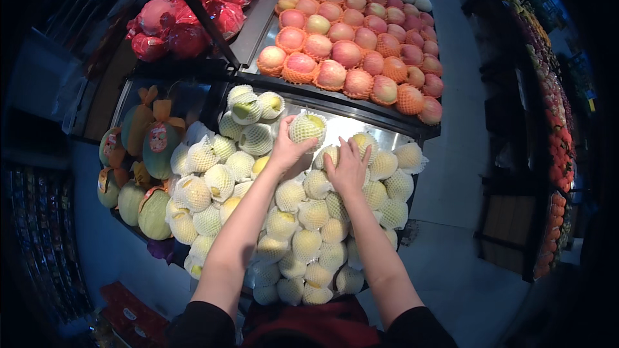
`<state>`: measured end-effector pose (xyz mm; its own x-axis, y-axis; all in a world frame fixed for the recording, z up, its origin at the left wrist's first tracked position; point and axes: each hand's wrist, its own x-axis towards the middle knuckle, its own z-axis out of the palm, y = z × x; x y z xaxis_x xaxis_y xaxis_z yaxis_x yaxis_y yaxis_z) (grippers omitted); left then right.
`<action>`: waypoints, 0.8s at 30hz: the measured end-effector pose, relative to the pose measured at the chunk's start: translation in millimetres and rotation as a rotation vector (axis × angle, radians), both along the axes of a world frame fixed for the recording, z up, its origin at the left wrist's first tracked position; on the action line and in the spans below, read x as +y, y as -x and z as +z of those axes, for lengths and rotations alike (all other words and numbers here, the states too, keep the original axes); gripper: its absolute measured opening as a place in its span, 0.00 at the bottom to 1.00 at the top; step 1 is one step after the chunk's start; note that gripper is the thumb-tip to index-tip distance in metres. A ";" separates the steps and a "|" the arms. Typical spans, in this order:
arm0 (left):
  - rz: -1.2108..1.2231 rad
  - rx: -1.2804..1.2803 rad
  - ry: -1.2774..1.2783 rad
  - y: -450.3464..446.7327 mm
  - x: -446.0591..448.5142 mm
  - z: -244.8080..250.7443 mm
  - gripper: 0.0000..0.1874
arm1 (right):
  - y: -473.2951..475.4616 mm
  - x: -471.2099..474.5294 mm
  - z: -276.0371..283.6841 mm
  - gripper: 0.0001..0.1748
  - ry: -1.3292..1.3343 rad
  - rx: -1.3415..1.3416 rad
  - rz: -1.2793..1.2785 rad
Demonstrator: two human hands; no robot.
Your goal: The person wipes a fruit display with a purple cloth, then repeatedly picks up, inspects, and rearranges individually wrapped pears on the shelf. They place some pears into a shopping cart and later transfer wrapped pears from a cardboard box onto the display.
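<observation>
My left hand (286, 147) holds a pale green fruit in a white foam net (308, 128), raised at the back of a display of similar fruits. The thumb lies across its lower side. To the right, my right hand (347, 166) rests on the netted fruits with its fingers spread. A netted fruit (328, 155) sits against its thumb and index finger, and a yellowish one (365, 143) lies just beyond the fingertips. Below both hands, a heap of pale yellow netted fruits (307, 245) slopes towards me. Bare shiny metal (338, 125) shows behind the held fruit.
Beyond a dark divider rail (329, 101) stand rows of apples (346, 53) in orange nets. Red-wrapped fruits (188, 19) lie at the upper left behind a slanted black post (203, 14). Green melons (162, 150) with orange ties stand at the left. Grey floor (454, 154) runs along the right.
</observation>
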<state>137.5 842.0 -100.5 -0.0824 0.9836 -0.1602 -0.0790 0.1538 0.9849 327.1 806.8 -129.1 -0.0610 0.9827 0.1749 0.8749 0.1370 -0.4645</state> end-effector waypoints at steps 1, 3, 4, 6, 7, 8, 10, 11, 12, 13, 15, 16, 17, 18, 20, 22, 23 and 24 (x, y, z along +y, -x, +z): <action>0.027 -0.108 -0.009 -21.2 6.2 -14.5 0.37 | -0.9 0.5 0.0 0.43 0.058 0.042 -0.037; 0.124 -0.228 0.248 -54.9 30.3 -39.1 0.44 | -2.7 0.9 -0.9 0.54 0.079 0.159 -0.061; 0.109 0.098 0.308 -63.7 37.6 -47.6 0.47 | -2.7 1.6 -1.4 0.62 -0.003 0.048 -0.097; 0.059 0.322 0.368 -77.0 52.5 -55.9 0.53 | -2.2 3.0 -3.5 0.55 -0.064 0.089 -0.093; -0.099 0.458 0.456 -78.6 60.0 -55.6 0.59 | -0.9 4.2 -5.2 0.52 -0.064 0.038 -0.056; -0.183 0.589 0.464 -77.0 66.5 -52.7 0.59 | -0.6 5.6 -6.8 0.48 -0.046 -0.044 -0.026; -0.338 0.826 0.487 -63.8 73.3 -40.2 0.57 | 0.7 8.0 -9.8 0.43 0.045 -0.221 0.009; -0.419 0.906 0.498 -52.1 75.7 -31.9 0.54 | 1.0 8.5 -10.8 0.41 -0.008 -0.196 0.025; -0.296 0.962 0.365 -36.1 68.1 -24.1 0.45 | 1.9 8.4 -11.3 0.39 0.009 -0.186 0.014; -0.091 1.001 0.278 -13.1 65.1 -15.0 0.39 | 2.0 7.9 -11.0 0.38 0.027 -0.174 -0.002; 0.433 1.285 -0.070 33.9 52.8 -4.1 0.39 | 3.4 7.7 -10.3 0.37 0.013 -0.172 -0.031; 0.697 1.681 -0.329 58.9 51.7 -1.4 0.46 | 4.2 7.5 -10.1 0.37 0.007 -0.152 -0.029; 0.596 1.713 -0.263 84.7 52.6 1.3 0.52 | 5.0 6.8 -9.9 0.37 -0.029 -0.127 -0.026; 0.396 1.634 -0.063 100.4 56.8 0.6 0.52 | 5.0 5.3 -9.5 0.37 0.004 -0.124 -0.033; 0.171 1.493 0.044 121.9 64.6 2.7 0.52 | 6.2 5.0 -8.8 0.38 -0.036 -0.079 -0.021; 0.111 1.395 0.117 118.7 66.9 9.0 0.50 | 7.5 5.2 -9.0 0.38 -0.010 -0.068 -0.041; 0.242 1.390 0.051 105.2 67.5 14.1 0.48 | 8.2 6.0 -9.6 0.37 -0.010 -0.062 -0.047; 0.347 1.304 -0.123 88.8 66.2 23.7 0.46 | 9.2 6.2 -10.2 0.37 -0.007 -0.062 -0.058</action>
<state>48.7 908.2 -76.8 -0.3502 0.8837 0.3106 0.8985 0.2233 0.3779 317.8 813.0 -139.3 -0.0151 0.9836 0.1798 0.9083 0.0886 -0.4087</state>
